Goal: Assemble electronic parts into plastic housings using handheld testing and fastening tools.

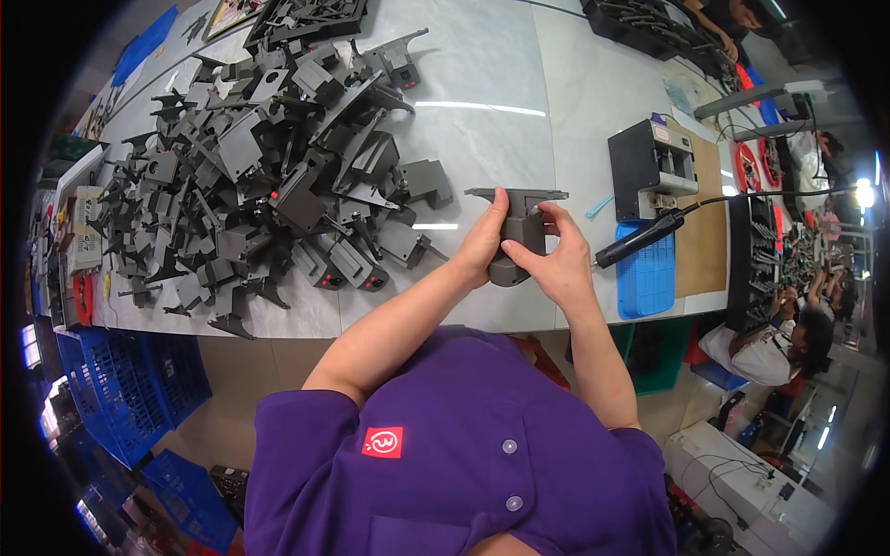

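In the head view, your left hand (484, 241) and your right hand (564, 264) grip one grey part (526, 228) from its two sides, near the front edge of the worktop (482, 83). At your left lies a big heap of similar grey parts (243, 148). At your right, a black corded tool (642, 238) lies partly over a blue basket (647, 285), beside a black machine (635, 171).

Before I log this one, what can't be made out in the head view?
All in the head view:
- Grey part: its gripped sides, covered by the left hand and right hand.
- Pile of grey housings: lower pieces, buried under upper ones.
- Green bin: its contents, too dark.
- Far-right background: workers' handiwork, too small and blurred.
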`<state>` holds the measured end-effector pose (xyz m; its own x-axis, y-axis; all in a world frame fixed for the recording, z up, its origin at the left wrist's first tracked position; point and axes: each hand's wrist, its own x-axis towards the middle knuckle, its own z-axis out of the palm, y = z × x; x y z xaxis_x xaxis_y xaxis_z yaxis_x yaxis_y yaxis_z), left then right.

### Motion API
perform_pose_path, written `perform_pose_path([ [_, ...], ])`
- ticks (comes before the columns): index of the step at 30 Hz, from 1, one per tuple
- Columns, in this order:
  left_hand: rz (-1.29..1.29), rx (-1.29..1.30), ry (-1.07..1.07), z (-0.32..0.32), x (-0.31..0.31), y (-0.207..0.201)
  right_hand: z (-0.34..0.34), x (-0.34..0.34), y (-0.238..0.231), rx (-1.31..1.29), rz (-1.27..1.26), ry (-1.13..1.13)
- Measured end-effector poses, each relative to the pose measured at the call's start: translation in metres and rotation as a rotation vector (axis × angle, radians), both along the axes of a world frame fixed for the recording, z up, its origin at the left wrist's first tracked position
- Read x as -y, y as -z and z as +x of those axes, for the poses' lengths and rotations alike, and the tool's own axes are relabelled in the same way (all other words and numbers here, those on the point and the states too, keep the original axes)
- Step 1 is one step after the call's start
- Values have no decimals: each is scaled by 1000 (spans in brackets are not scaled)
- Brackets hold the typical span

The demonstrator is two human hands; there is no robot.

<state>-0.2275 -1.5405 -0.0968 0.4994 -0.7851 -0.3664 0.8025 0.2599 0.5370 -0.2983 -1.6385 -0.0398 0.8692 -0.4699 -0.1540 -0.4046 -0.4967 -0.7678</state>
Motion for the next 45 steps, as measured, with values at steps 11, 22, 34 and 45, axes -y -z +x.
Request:
perform_pose_path([
  [11,130,251,-85,10,-4,0,2,1,0,19,126,-35],
  [22,122,319,-99,11,8,13,7,5,-5,-41,-64,-18],
  [34,221,244,-169,29,10,24,7,12,-14,-30,-213,-29],
  [45,-215,-240,-102,35,-2,39,4,45,-10,1,596,205],
])
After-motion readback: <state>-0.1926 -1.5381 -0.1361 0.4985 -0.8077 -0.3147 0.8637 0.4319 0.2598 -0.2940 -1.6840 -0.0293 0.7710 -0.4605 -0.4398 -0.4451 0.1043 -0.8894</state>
